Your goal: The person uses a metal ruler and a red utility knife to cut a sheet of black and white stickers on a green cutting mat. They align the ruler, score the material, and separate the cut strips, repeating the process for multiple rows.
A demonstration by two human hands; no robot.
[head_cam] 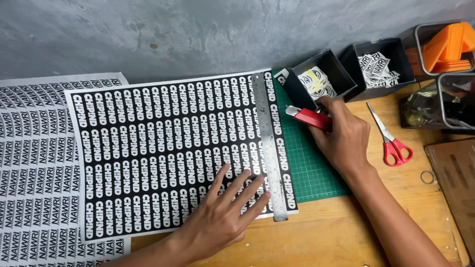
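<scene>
A black sheet of printed stickers (155,145) lies on a green cutting mat (311,164). A long steel ruler (269,146) runs down the sheet near its right edge. My left hand (225,214) lies flat with fingers spread on the sheet, fingertips touching the ruler's lower part. My right hand (343,136) is closed around a red utility knife (309,117), held just right of the ruler's upper half, over the mat.
A white sheet of stickers (24,165) lies under the black one at left. Black boxes with cut stickers (379,68) stand at the back, next to wire baskets (456,101). Red scissors (391,141) and a small ring (427,177) lie on the wooden table (323,246).
</scene>
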